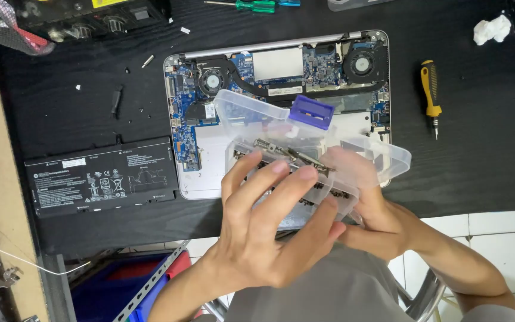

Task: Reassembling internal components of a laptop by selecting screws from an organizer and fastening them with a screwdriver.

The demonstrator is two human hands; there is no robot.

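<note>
A clear plastic compartment box (pixel 305 149) with a purple latch (pixel 311 112) is held above the front edge of an opened laptop (pixel 281 77), whose bottom cover is off so that the circuit board and two fans are exposed. The lid of the box is swung open and stands up and away from the tray. Small metal parts, seemingly hinges and screws, are seen through the walls, though their exact kind cannot be told.

The left hand (pixel 269 220) is laid over the near side of the box with the fingers spread and pressed on the top of the tray. The right hand (pixel 377 209) is closed around the right end of the box from below, the thumb side being partly hidden by the plastic.

The box is judged to be light, stiff and thin-walled, with a smooth and somewhat slippery surface. Its contents are loose and are likely to spill if the tray is tilted while the lid is open. Hold is best taken at both ends of the tray, not by the lid, whose hinge is judged weak.

A black battery pack (pixel 102 176) lies to the left of the laptop on the dark table (pixel 478 167), and a yellow-handled screwdriver (pixel 430 95) lies to the right, well apart from the box.
</note>
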